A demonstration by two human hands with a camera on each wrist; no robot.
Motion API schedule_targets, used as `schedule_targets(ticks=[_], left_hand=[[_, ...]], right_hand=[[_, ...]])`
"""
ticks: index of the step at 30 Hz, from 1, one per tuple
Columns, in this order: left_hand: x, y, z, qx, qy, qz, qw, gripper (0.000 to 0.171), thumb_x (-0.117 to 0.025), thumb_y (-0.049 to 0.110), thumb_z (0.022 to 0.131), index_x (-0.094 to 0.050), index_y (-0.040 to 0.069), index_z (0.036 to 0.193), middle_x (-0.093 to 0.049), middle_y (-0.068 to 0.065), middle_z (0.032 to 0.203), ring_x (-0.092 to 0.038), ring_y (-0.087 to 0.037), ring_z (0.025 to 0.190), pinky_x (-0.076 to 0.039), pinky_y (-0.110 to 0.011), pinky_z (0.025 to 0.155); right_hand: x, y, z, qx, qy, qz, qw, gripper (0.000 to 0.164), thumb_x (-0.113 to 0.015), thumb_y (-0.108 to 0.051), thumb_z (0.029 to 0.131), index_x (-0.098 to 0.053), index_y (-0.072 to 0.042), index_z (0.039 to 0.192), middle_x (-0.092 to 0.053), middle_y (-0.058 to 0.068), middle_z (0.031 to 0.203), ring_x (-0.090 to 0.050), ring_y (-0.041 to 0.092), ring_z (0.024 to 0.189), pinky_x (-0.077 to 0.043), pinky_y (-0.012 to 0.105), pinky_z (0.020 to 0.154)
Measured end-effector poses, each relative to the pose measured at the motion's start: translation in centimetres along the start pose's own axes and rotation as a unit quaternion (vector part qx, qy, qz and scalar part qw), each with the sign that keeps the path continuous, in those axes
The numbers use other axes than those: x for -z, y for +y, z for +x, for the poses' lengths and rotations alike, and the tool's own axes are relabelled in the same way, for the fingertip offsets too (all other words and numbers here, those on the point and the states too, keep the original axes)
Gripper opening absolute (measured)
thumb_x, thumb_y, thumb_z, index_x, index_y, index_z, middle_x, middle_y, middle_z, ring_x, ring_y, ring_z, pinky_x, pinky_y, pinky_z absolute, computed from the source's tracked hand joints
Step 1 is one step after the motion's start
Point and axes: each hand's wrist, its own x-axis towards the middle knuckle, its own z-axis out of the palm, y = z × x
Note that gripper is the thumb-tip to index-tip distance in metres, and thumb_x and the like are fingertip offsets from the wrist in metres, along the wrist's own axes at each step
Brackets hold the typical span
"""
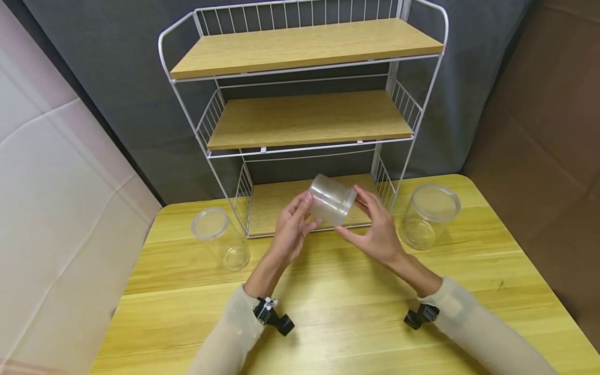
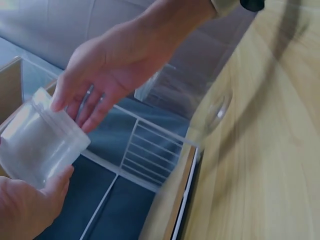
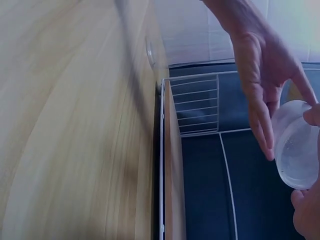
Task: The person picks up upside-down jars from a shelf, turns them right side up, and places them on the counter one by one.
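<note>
A short clear jar [image 1: 330, 200], tilted on its side, is held up between both hands in front of the rack's lowest shelf. My left hand [image 1: 292, 224] grips its base end, thumb on the near side. At the ridged rim end, my right hand [image 1: 377, 229] has its fingers above and its thumb below. In the left wrist view the right hand [image 2: 112, 75] reaches to the jar [image 2: 42, 142] from the top, with the left hand [image 2: 30, 205] lower left. The right wrist view shows the jar's round end [image 3: 297, 150] beside the left fingers [image 3: 260, 117].
A white wire rack [image 1: 311, 148] with three wooden shelves stands at the back of the wooden table [image 1: 347, 333]. One clear lidded jar [image 1: 220, 237] stands left of the rack, a wider one [image 1: 428, 213] right of it. Cloth walls surround the table's back and sides.
</note>
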Motion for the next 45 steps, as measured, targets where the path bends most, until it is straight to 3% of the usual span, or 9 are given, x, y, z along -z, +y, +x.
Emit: schedule_targets(ticks=[6,9,12,19,22,29,34,39,45], left_hand=[[0.9,-0.2,-0.3,-0.001,0.001,0.088,0.9961,0.055,-0.055,0.01,0.109,-0.039,0.003,0.161,-0.048,-0.02,0.151,-0.053,-0.027,0.132,-0.053,-0.044,0.111],[1.6,-0.5,-0.3,-0.009,-0.007,0.156,0.9877,0.059,-0.062,0.009,0.106,-0.042,0.01,0.162,-0.044,-0.018,0.161,-0.049,-0.03,0.142,-0.042,-0.049,0.12],[2.3,-0.8,-0.2,-0.026,-0.02,0.225,0.9739,0.061,-0.067,0.009,0.104,-0.046,0.014,0.161,-0.04,-0.012,0.167,-0.041,-0.031,0.151,-0.034,-0.048,0.126],[3.8,-1.1,-0.1,-0.051,-0.075,0.281,0.9554,0.056,-0.073,-0.002,0.097,-0.056,0.001,0.15,-0.052,-0.013,0.159,-0.047,-0.032,0.149,-0.046,-0.04,0.117],[4.3,-1.4,-0.1,-0.062,-0.093,0.322,0.94,0.056,-0.077,-0.003,0.094,-0.06,0.0,0.147,-0.054,-0.015,0.157,-0.047,-0.034,0.148,-0.044,-0.045,0.118],[5.2,-2.4,0.3,-0.078,-0.111,0.457,0.8793,0.061,-0.086,0.005,0.088,-0.062,0.002,0.145,-0.061,-0.016,0.15,-0.055,-0.035,0.142,-0.047,-0.047,0.116],[5.6,-3.1,0.3,-0.072,-0.131,0.504,0.8506,0.065,-0.088,0.007,0.085,-0.061,-0.001,0.144,-0.062,-0.018,0.148,-0.06,-0.036,0.137,-0.05,-0.049,0.113],[6.0,-3.7,0.1,-0.059,-0.145,0.527,0.8351,0.066,-0.089,0.01,0.086,-0.061,-0.003,0.144,-0.064,-0.018,0.145,-0.061,-0.035,0.136,-0.048,-0.048,0.116],[6.3,-4.0,-0.2,-0.039,-0.151,0.535,0.8305,0.067,-0.089,0.011,0.086,-0.06,-0.002,0.145,-0.064,-0.017,0.146,-0.06,-0.035,0.137,-0.046,-0.05,0.118]], right_hand=[[0.6,0.0,0.1,0.015,0.0,0.013,1.0,0.092,-0.091,0.009,0.071,-0.046,0.012,0.151,-0.054,0.031,0.142,-0.061,0.047,0.127,-0.055,0.039,0.106],[1.0,0.0,0.3,0.024,-0.006,-0.008,1.0,0.088,-0.091,0.005,0.072,-0.049,0.011,0.15,-0.056,0.03,0.141,-0.061,0.046,0.126,-0.057,0.041,0.104],[1.4,0.0,0.6,0.037,-0.016,-0.036,0.999,0.086,-0.09,-0.002,0.072,-0.051,0.011,0.148,-0.057,0.031,0.14,-0.062,0.046,0.123,-0.059,0.045,0.1],[2.0,0.2,1.1,0.062,-0.06,-0.074,0.993,0.085,-0.091,-0.012,0.07,-0.057,0.009,0.144,-0.06,0.027,0.141,-0.064,0.045,0.121,-0.061,0.056,0.094],[2.0,0.6,1.1,0.053,-0.092,-0.077,0.991,0.085,-0.092,-0.014,0.07,-0.058,0.008,0.144,-0.06,0.025,0.144,-0.061,0.044,0.127,-0.059,0.057,0.098],[1.5,2.1,1.0,0.041,-0.155,-0.072,0.984,0.081,-0.094,-0.014,0.071,-0.06,0.007,0.142,-0.06,0.023,0.144,-0.061,0.043,0.129,-0.058,0.055,0.099],[0.9,3.1,0.5,0.048,-0.179,-0.074,0.98,0.078,-0.094,-0.016,0.072,-0.063,0.007,0.139,-0.062,0.025,0.142,-0.064,0.044,0.126,-0.059,0.055,0.098],[0.3,3.8,0.0,0.051,-0.198,-0.082,0.975,0.076,-0.096,-0.019,0.072,-0.065,0.009,0.136,-0.064,0.025,0.14,-0.065,0.044,0.125,-0.06,0.053,0.098],[-0.3,4.1,-0.6,0.04,-0.213,-0.085,0.973,0.076,-0.096,-0.022,0.072,-0.065,0.009,0.135,-0.064,0.025,0.14,-0.065,0.044,0.125,-0.059,0.054,0.1]])
